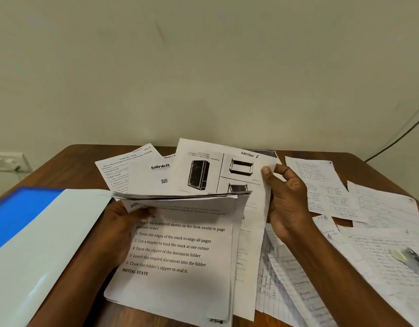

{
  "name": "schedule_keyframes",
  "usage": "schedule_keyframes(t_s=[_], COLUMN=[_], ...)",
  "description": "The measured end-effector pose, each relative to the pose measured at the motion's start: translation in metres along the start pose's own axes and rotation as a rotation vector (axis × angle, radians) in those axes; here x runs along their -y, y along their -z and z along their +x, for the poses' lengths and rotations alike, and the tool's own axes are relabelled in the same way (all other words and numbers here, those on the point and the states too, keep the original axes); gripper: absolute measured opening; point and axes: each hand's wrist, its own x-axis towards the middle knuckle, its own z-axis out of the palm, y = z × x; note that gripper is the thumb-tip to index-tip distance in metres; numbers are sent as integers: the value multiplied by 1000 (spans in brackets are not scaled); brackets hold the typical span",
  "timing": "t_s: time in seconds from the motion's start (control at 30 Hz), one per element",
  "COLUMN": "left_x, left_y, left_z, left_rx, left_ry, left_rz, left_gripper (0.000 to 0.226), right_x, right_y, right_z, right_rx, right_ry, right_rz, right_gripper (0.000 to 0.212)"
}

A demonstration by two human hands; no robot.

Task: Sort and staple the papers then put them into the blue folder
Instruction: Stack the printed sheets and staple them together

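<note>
My left hand grips a stack of printed sheets at its left edge, thumb on top, the upper part of the stack bent toward me. My right hand pinches the right edge of a sheet marked "SECTION 6" with furniture pictures, lifted behind the stack. The blue folder lies at the left, with a white sheet or flap over its near part. A metallic stapler lies on handwritten pages at the right edge.
The brown wooden table stands against a cream wall. Printed pages, one with a blinkit logo, lie at the back. Handwritten sheets are scattered over the right side. A wall socket is at the left, a cable at the right.
</note>
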Motion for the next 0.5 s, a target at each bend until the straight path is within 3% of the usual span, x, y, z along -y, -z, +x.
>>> schedule_keyframes(t_s=[0.13, 0.33, 0.43, 0.5], left_x=[7, 27, 22, 12], left_y=[4, 41, 39, 19], left_z=[3, 11, 5, 2], left_rx=[24, -34, 3, 56], left_ry=[-8, 58, 40, 14], left_rz=[21, 167, 175, 179], left_gripper=[37, 24, 59, 41], right_x=[-1, -8, -13, -16], right_y=[-1, -1, -1, 0], right_z=[-1, 2, 3, 3], right_rx=[5, 1, 5, 10], right_ry=[12, 32, 40, 39], right_rz=[-20, -27, -39, -46], right_gripper=[29, 30, 21, 19])
